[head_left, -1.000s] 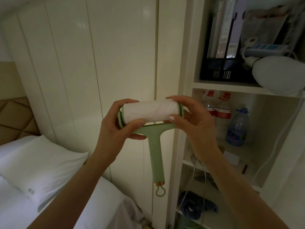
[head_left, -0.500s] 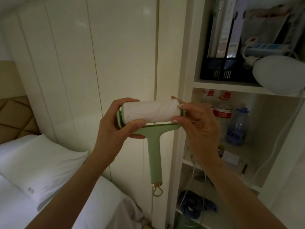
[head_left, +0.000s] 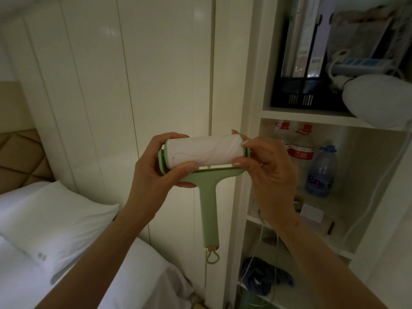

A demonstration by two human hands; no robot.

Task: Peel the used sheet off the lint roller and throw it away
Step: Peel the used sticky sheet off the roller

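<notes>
Lint roller [head_left: 208, 175]: held up at chest height in front of the wardrobe door, roll horizontal, green handle hanging straight down. Not over the bed [head_left: 55, 230], not resting on anything.
Used sheet [head_left: 204, 152]: not yet peeled, wrapped on the roll; hairs and lint visible. Cannot tell if an edge is lifted yet.
Left hand [head_left: 156, 175]: closed round the roll's left end, thumb pressed on the front of the sheet, fingers over the top. You carry the whole tool w/ this grip.
Right hand [head_left: 265, 172]: narrow pinch at the roll's right end, thumb below, fingertip at the top edge, prob. hunting the seam.
Risk 1: your left thumb sits on the sheet. Pull now and it pins the layer; sheet tears partway.
Risk 2: nail digs too deep, lifts two layers; a clean sheet gets wasted.
Risk 3: handle is unsupported. A hard tug may spin the roll or swing the tool out of your grip.
Risk 4: freed sheet is tacky, may stick to fingers or fold on itself.
Bin: none clearly in view; locate before peeling.
</notes>
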